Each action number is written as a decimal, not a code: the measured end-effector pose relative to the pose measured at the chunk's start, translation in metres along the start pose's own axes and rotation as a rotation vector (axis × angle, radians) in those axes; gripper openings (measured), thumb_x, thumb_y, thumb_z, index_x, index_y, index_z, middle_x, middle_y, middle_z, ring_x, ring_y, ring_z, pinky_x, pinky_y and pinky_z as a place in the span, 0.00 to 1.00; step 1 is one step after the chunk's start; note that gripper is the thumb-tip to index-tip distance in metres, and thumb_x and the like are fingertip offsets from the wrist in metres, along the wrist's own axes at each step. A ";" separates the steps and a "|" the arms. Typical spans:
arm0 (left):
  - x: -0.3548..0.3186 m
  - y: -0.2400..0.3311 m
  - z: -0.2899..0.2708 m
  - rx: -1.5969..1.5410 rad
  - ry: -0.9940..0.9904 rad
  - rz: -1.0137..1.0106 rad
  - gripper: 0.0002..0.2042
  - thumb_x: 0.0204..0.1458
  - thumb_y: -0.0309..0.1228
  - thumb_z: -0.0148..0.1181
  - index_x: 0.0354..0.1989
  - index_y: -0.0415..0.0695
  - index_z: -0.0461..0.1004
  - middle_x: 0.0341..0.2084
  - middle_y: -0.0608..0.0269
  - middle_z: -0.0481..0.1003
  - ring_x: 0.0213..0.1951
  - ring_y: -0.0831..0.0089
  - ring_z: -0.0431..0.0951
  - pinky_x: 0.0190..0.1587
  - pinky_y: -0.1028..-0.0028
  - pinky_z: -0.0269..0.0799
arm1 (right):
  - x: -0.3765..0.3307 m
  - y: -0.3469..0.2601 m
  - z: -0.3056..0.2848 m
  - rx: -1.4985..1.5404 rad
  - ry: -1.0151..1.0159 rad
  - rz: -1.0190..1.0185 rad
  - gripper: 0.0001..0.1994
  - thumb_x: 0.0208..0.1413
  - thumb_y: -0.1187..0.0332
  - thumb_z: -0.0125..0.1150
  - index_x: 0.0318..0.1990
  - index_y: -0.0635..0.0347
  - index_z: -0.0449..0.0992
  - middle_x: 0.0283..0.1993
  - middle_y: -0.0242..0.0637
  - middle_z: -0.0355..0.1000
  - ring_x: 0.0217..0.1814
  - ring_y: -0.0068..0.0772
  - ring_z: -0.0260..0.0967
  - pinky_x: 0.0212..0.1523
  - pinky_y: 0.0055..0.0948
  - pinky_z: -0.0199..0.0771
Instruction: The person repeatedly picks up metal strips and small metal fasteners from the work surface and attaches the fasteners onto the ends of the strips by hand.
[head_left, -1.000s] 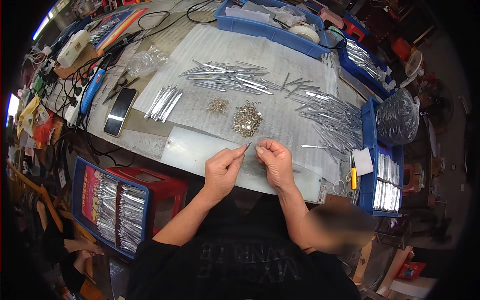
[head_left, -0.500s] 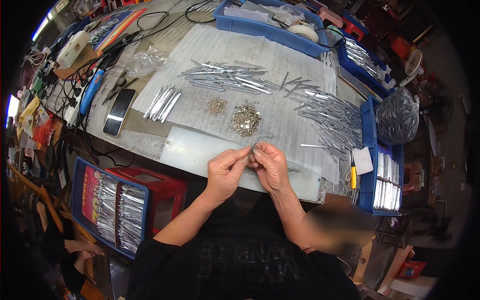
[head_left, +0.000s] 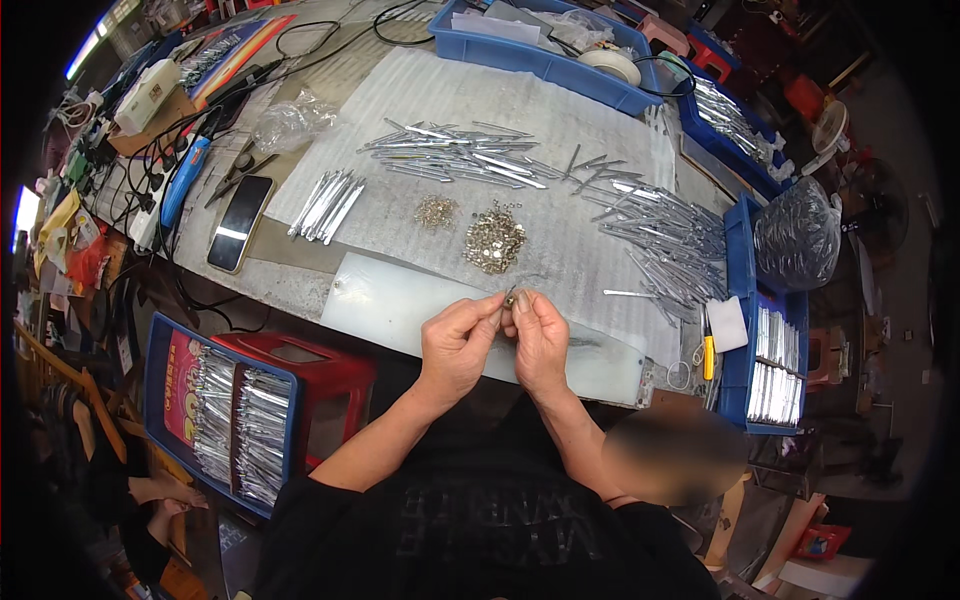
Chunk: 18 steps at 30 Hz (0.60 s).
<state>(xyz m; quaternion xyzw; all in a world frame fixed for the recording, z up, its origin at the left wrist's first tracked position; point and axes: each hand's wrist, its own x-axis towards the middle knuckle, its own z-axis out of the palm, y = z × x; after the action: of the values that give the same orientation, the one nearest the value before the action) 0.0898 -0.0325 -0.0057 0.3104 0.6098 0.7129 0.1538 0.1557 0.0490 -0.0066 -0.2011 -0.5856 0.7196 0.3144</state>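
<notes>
Since a second ago our hands have closed in and met above the white board (head_left: 400,305) at the desk's near edge. Our left hand (head_left: 458,342) and right hand (head_left: 540,338) pinch one small metal fitting (head_left: 511,296), fingers clamped on it. It looks light, stiff and slippery, so we judge fingertip grips at its ends best.

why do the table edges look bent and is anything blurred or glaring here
Head view: the fisheye lens bows the table edge and darkens the corners; a blurred patch sits beside the right forearm; the white board and phone screen catch glare; the left hand and right hand are sharp, the small piece between them too tiny to make out.
</notes>
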 end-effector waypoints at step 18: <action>0.000 0.004 0.001 0.015 -0.043 0.060 0.08 0.46 0.19 0.51 0.36 0.35 0.72 0.19 0.63 0.69 0.21 0.81 0.67 0.23 0.82 0.62 | 0.012 -0.006 -0.014 -0.047 -0.025 0.046 0.12 0.55 0.64 0.47 0.25 0.63 0.68 0.20 0.25 0.62 0.22 0.13 0.55 0.23 0.15 0.57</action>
<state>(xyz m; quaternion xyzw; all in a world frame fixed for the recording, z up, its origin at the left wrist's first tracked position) 0.0911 -0.0327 -0.0022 0.3450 0.6019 0.7059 0.1430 0.1573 0.0678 -0.0032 -0.2128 -0.6015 0.7150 0.2858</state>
